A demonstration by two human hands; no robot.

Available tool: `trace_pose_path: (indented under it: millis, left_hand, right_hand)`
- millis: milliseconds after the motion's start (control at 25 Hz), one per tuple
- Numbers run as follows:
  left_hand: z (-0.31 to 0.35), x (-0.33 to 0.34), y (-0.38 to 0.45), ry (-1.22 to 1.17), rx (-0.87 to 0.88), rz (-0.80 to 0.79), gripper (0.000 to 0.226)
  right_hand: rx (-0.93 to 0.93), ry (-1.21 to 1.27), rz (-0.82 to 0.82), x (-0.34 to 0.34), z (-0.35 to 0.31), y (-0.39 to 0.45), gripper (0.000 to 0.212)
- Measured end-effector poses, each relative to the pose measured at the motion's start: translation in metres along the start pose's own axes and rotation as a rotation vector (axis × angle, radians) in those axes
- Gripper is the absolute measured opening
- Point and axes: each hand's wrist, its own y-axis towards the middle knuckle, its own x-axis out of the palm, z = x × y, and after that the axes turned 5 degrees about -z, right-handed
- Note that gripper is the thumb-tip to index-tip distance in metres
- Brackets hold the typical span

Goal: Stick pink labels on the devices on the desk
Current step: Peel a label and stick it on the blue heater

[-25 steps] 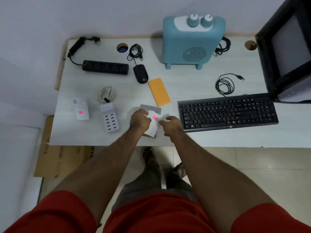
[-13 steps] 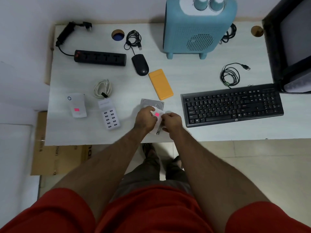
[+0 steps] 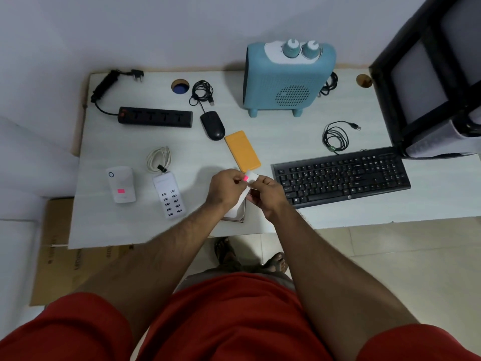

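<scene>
Both hands meet above the desk's front middle. My left hand (image 3: 226,187) and my right hand (image 3: 268,195) pinch a white backing sheet (image 3: 251,177) that carries a pink label (image 3: 245,177) at its top. Under the hands lies a flat grey device (image 3: 235,214), mostly hidden. A white plug-in device (image 3: 121,183) at the left bears a pink label (image 3: 120,191). Beside it sits a white multi-port USB charger (image 3: 169,195) with no label visible. An orange power bank (image 3: 242,151), black mouse (image 3: 213,125), black power strip (image 3: 155,117), blue heater (image 3: 287,79) and black keyboard (image 3: 341,175) show no labels.
A white coiled cable (image 3: 158,158) lies behind the charger and a black coiled cable (image 3: 335,138) behind the keyboard. A dark monitor (image 3: 429,74) stands at the right. Cardboard boxes (image 3: 56,256) sit on the floor left of the desk (image 3: 104,227).
Both hands lifted the backing sheet off the grey device and brought it closer together, fingers now pinching at the pink label. The camera tilted between frames.
</scene>
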Motion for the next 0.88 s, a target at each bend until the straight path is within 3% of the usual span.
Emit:
trace_pose_path:
  millis: [480, 880]
  left_hand:
    - [0.007, -0.015, -0.003, 0.108, 0.089, 0.058, 0.014]
    - [0.008, -0.012, -0.004, 0.129, 0.150, 0.044, 0.011]
  right_hand:
    - [-0.023, -0.050, 0.015, 0.009, -0.011, -0.002, 0.031]
    - [-0.022, -0.068, 0.009, 0.007, -0.013, -0.006, 0.030]
